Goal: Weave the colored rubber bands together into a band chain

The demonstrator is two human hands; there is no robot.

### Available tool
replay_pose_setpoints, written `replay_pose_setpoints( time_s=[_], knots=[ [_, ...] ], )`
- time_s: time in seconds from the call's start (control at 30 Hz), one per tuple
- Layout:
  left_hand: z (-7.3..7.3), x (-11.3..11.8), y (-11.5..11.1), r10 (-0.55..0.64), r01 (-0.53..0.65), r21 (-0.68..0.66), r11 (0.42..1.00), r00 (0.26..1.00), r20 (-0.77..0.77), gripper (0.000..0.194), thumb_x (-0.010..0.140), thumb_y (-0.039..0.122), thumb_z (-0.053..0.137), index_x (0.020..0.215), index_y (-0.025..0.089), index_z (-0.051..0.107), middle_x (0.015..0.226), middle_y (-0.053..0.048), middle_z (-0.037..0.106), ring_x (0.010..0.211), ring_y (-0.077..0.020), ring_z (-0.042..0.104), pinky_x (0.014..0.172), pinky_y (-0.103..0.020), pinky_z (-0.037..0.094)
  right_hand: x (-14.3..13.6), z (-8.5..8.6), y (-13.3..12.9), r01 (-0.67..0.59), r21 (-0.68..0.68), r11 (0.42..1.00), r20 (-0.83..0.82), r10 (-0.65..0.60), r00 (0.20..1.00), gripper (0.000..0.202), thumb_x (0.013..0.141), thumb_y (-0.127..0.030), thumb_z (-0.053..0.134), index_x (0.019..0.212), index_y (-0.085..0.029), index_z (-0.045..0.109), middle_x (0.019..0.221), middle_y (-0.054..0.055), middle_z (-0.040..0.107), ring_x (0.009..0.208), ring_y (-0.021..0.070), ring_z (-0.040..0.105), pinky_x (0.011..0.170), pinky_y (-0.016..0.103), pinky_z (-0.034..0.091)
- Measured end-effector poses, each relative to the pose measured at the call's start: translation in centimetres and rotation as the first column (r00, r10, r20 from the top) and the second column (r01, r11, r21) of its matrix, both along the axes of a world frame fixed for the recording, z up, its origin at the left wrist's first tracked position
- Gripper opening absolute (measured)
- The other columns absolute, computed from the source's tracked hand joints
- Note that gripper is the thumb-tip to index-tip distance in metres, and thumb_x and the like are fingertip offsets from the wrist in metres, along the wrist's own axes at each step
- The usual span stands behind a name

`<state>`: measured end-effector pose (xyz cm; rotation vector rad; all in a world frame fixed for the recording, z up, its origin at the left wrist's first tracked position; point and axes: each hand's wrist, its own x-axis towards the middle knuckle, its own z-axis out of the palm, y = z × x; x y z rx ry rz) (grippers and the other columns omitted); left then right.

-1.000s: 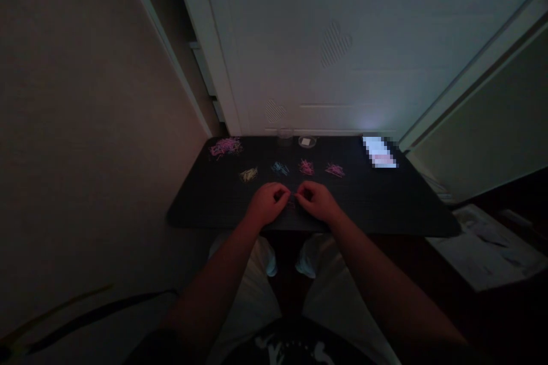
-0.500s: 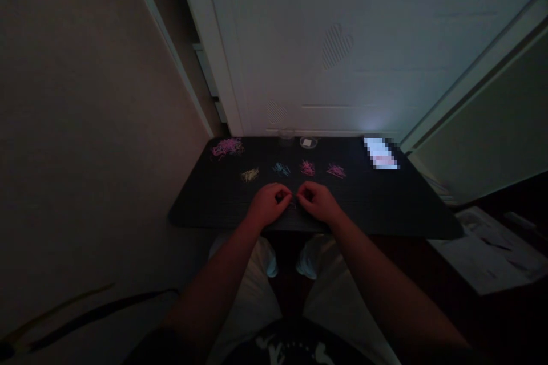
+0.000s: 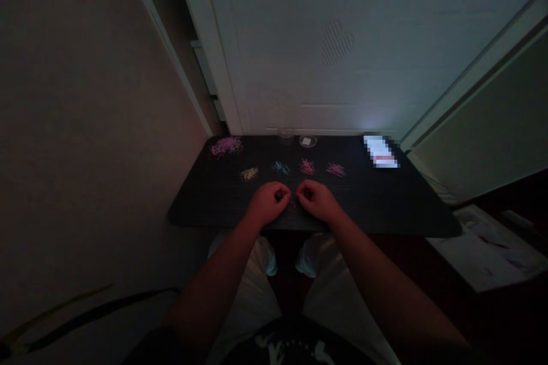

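Observation:
Over the front middle of the dark table point(image 3: 214, 199), my left hand point(image 3: 269, 203) and my right hand point(image 3: 315, 201) face each other, fingertips pinched and nearly touching. What they pinch is too small and dark to name; a thin pinkish strand point(image 3: 293, 203) shows just below the fingertips. Beyond the hands lie small piles of thin pieces: a yellowish pile point(image 3: 249, 174), a blue pile point(image 3: 281, 168), a red-pink pile point(image 3: 307, 167) and a pink-purple pile point(image 3: 336, 169). A larger mixed pile point(image 3: 226, 147) sits at the back left.
Along the back edge stand a clear container point(image 3: 286, 136) and a round clear dish point(image 3: 307, 141) with a white piece inside. A bright, pixelated phone-like object point(image 3: 381, 151) lies at the back right. Behind the table rises a white panel point(image 3: 299, 63) with heart patterns.
Both hands stay almost in place, still pinched together. The view has shifted very slightly, and the strand below the fingertips shows a little more clearly.

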<state>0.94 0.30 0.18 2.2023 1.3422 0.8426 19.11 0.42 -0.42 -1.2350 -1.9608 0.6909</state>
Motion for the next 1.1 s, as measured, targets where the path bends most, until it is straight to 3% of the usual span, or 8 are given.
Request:
replay_pose_setpoints(
  time_s=[1.1],
  knots=[
    [0.1, 0.08, -0.08, 0.011, -0.011, 0.001, 1.0, 1.0, -0.01, 0.01, 0.079, 0.023, 0.054, 0.081, 0.018, 0.062, 0.079, -0.002, 0.063, 0.076, -0.0148, 0.056, 0.067, -0.026, 0.043, 0.01, 0.21, 0.03, -0.03, 0.017, 0.999, 0.03, 0.03, 0.999, 0.005, 0.071, -0.013, 0.052, 0.071, -0.017, 0.056, 0.065, -0.002, 0.053, 0.059, 0.0102, 0.046, 0.056, 0.022, 0.035]
  ],
)
